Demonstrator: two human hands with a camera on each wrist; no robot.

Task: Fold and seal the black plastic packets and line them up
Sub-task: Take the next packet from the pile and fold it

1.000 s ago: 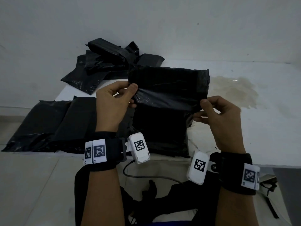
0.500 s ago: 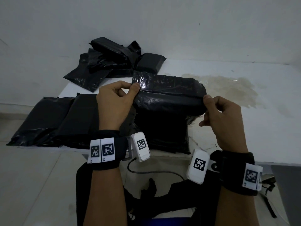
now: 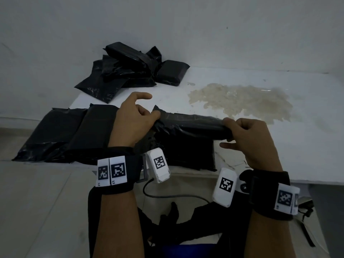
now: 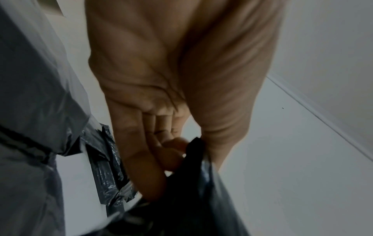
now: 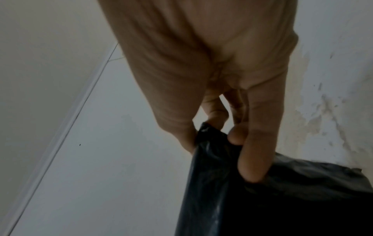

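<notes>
The raised flap of the black packet (image 3: 186,138) has come down since a second ago and is now rolled into a tight band along its far edge, low over the white table (image 3: 307,146). The left hand (image 3: 134,123) pinches the band's 9 o'clock end between thumb and curled fingers, forefinger sticking out free, while the right hand (image 3: 249,140) pinches the 3 o'clock end. Two folded packets (image 3: 74,135) lie at 9 o'clock just beside it, and a loose heap of packets (image 3: 134,69) sits at 11 o'clock.

Crinkled, faintly glossy black plastic packet (image 3: 188,127), matt white tabletop (image 3: 307,146) bore a rough yellowish stain (image 3: 240,101), wrist straps (image 3: 119,170) looked cloth
</notes>
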